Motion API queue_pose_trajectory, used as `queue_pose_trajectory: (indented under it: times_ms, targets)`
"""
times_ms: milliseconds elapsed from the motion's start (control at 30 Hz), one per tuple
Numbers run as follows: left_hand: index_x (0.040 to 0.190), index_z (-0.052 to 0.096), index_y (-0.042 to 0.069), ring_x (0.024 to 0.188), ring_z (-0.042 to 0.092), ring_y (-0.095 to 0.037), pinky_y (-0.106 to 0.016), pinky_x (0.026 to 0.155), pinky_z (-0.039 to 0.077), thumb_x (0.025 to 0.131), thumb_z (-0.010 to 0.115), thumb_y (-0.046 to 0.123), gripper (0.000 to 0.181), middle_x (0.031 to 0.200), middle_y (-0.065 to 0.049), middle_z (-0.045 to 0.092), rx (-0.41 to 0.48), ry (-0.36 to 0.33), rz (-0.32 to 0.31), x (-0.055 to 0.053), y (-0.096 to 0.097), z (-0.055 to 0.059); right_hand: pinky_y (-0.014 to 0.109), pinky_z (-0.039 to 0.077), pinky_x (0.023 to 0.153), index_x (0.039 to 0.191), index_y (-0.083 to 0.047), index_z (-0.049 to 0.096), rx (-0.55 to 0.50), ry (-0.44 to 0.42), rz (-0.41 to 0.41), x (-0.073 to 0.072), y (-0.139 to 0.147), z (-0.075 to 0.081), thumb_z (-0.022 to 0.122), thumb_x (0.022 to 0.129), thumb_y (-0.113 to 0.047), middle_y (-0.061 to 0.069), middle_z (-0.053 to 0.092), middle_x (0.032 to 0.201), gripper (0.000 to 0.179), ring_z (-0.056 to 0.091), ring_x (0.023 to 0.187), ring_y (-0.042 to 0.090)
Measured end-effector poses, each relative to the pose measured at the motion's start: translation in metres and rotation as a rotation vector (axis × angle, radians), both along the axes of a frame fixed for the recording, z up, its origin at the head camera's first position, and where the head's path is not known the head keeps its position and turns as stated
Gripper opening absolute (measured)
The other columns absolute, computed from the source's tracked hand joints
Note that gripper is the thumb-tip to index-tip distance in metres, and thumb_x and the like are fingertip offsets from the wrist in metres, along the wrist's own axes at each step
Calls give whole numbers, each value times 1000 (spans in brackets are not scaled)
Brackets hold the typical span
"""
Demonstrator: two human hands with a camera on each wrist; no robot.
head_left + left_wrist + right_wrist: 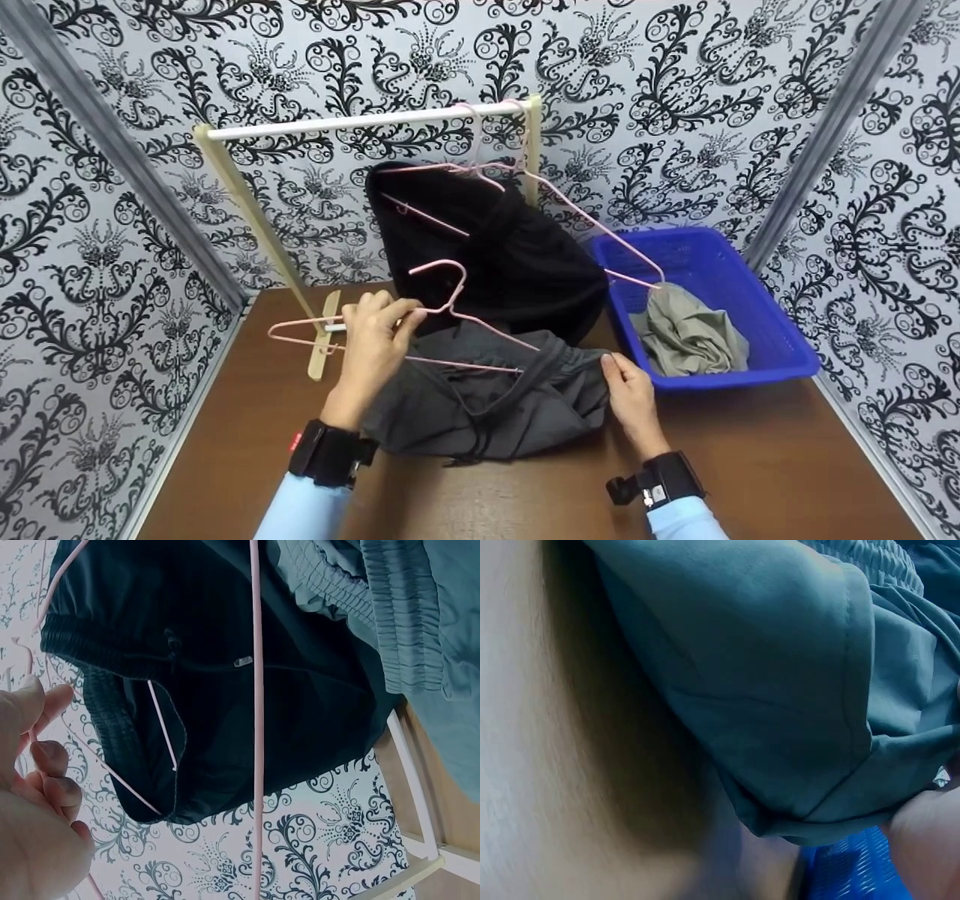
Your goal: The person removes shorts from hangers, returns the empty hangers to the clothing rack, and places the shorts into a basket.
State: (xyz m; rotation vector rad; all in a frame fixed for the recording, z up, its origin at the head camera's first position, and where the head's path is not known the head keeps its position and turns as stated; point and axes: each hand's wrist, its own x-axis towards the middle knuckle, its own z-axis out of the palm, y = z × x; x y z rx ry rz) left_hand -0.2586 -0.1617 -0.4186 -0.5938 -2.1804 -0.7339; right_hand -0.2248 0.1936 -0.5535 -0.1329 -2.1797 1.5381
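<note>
Hanger and grey shorts on the bench
Left hand (371,341) curls round a pink hanger (450,315); right hand (628,396) pinches the grey shorts (495,405) at their edge.

No readable text in any view.
A small red tag on the left wrist strap (296,441) and a pale tab on the black shorts' waistband (241,661) are showing, but both are appearing too small and blurred for any letters, numbers or brand marks to be made out.
</note>
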Motion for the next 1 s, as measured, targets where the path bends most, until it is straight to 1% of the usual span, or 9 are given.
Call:
queue_pose_trajectory:
  times_ms: [167,300,400,467,600,700,867,1000]
  targets:
    - [93,78,8,75,45,-29,-51,78,29,89,77,19,12,72,-5,49,4,0,4,1,-5,3,19,37,68,82,0,65,-28,12,9,1,2,-5,59,104,-9,2,54,76,25,46,72,8]
    - [91,77,8,74,44,-29,-53,80,28,87,78,16,9,72,-6,49,17,17,4,1,-11,5,22,35,66,80,0,63,-24,19,1,0,3,-9,58,105,-11,0,50,73,28,45,70,9]
    - [91,77,8,75,46,-30,-55,81,28,87,78,14,7,73,-7,50,31,29,11,1,-15,8,21,37,68,84,1,66,-23,5,-19,-1,3,-10,57,105,-11,3,56,77,26,47,72,9]
    - [90,77,8,75,46,-30,-55,80,28,86,78,12,6,72,-6,50,40,32,17,0,-18,9,21,38,70,86,1,68,-12,0,-27,-1,3,-10,57,105,-10,6,59,80,25,48,74,9]
    - [90,76,8,76,47,-30,-55,78,29,87,79,13,6,72,-5,49,48,25,33,1,-22,12,21,41,73,90,2,70,32,0,-42,0,2,-13,57,104,-10,12,65,86,22,51,77,8]
    - [91,76,8,77,47,-29,-54,79,29,88,78,15,8,73,-5,49,42,7,43,2,-25,15,21,43,77,95,3,72,53,-2,-51,1,2,-14,58,104,-9,15,70,92,21,56,81,7]
    - [93,77,7,77,46,-29,-54,79,28,89,77,13,8,73,-5,48,39,-3,44,4,-29,17,21,44,79,97,4,73,51,-10,-47,1,3,-16,58,104,-8,18,72,97,20,58,85,7]
    - [93,77,8,77,46,-29,-54,79,28,90,76,13,6,73,-5,48,45,9,37,4,-29,18,21,45,80,98,4,74,62,-21,-49,0,3,-19,59,104,-8,19,73,99,20,62,88,13]
